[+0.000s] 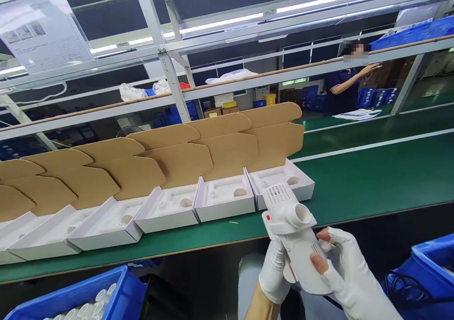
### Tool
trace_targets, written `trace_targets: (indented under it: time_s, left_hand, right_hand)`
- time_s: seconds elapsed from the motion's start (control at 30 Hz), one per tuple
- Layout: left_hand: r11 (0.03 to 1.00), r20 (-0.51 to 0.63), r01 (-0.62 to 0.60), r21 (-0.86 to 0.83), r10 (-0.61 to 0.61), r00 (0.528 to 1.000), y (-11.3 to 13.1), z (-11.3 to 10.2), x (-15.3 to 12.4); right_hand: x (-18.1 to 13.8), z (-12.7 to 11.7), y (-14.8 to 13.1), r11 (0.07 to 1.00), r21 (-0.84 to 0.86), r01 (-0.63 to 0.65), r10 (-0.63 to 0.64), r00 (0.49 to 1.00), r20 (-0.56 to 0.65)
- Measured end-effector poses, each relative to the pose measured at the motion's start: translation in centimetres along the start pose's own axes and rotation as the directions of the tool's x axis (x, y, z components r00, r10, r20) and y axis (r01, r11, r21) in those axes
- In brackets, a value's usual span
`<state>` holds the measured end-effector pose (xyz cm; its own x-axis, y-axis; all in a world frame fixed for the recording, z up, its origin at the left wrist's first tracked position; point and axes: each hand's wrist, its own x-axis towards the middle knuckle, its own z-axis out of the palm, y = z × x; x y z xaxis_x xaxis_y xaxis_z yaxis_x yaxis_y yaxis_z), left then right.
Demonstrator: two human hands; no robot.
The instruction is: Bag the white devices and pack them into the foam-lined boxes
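Note:
A white plastic device (298,244) with a round tube opening, a slotted end and small red marks is held tilted above my lap, near the bench's front edge. My left hand (275,272), in a white glove, is closed around it from below and the left side. My right hand (342,268), gloved with bare thumb and fingertip, is at its right edge, the thumb against its flat face. Its remaining fingers are curled and partly hidden. Just beyond the device stands the nearest open white box (301,190), holding a white moulded insert with a round recess.
Several more open boxes (227,208) with raised brown lids line the green bench (369,178) leftward. A blue bin (120,287) of white tubular parts sits lower left; another blue bin (432,253) and black cable (404,287) are lower right. A person (342,88) stands across the bench.

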<state>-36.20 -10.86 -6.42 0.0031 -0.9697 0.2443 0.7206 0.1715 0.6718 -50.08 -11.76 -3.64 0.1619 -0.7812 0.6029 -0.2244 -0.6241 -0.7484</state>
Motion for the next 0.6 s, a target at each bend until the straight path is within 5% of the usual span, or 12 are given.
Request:
trace_targets:
  time_s: [0.2,0.37,0.5,0.6]
  left_hand:
    - [0.998,0.004,0.014,-0.056,-0.014,1.0,-0.5,-0.7,0.2]
    - [0.957,-0.001,0.195,-0.213,-0.2,0.98,-1.6,-1.3,0.5]
    - [0.963,0.05,0.259,-0.073,-0.256,0.965,-0.7,-1.6,0.1]
    - [0.949,0.037,0.315,-0.027,-0.314,0.949,0.0,-1.5,0.0]
  right_hand:
    - [0.3,0.0,0.3,0.999,-0.024,-0.037,0.036,0.999,-0.014]
    - [1.5,-0.9,2.0,0.988,0.08,-0.131,0.128,0.991,0.043]
    - [2.2,-1.3,3.5,0.983,0.096,-0.156,0.16,0.986,-0.038]
    - [1.7,-0.9,4.1,0.961,0.151,-0.231,0.215,0.97,0.116]
